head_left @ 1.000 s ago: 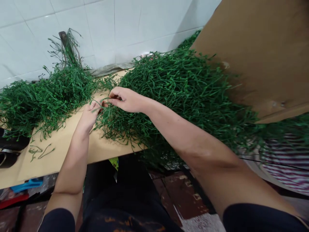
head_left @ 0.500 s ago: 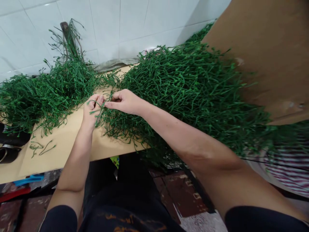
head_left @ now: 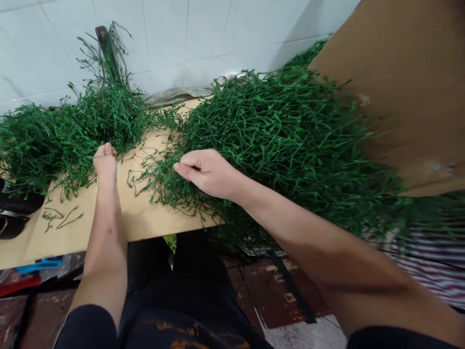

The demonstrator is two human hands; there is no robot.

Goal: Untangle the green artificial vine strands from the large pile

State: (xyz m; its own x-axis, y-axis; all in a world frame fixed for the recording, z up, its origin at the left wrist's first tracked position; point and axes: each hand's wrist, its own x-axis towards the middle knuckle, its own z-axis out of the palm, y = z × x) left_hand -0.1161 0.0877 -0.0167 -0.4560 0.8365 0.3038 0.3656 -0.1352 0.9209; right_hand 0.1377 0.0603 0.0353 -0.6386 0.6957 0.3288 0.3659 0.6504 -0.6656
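My left hand (head_left: 105,164) is closed at the front edge of the left heap of green stems (head_left: 109,118), and a thin green stem lies across its fingers. Thumb and fingers of my right hand (head_left: 205,172) are pressed together over the near-left edge of a larger heap of green stems (head_left: 276,126). Whatever that pinch may hold is hidden. These stems are slender and branching, with small budlike tips. Between the hands, loose sprigs lie on a sheet of brown cardboard (head_left: 145,220).
A few separate stems (head_left: 69,218) lie on the cardboard at left, near a black object (head_left: 12,225). An upright brown board (head_left: 407,97) stands at right. White tiles (head_left: 163,43) line the back. Blue (head_left: 39,265) and red handles (head_left: 20,286) show below the cardboard.
My left hand has moved left, away from my right hand, to the left heap. My right hand has shifted slightly right and down, with its fingers still pinched.
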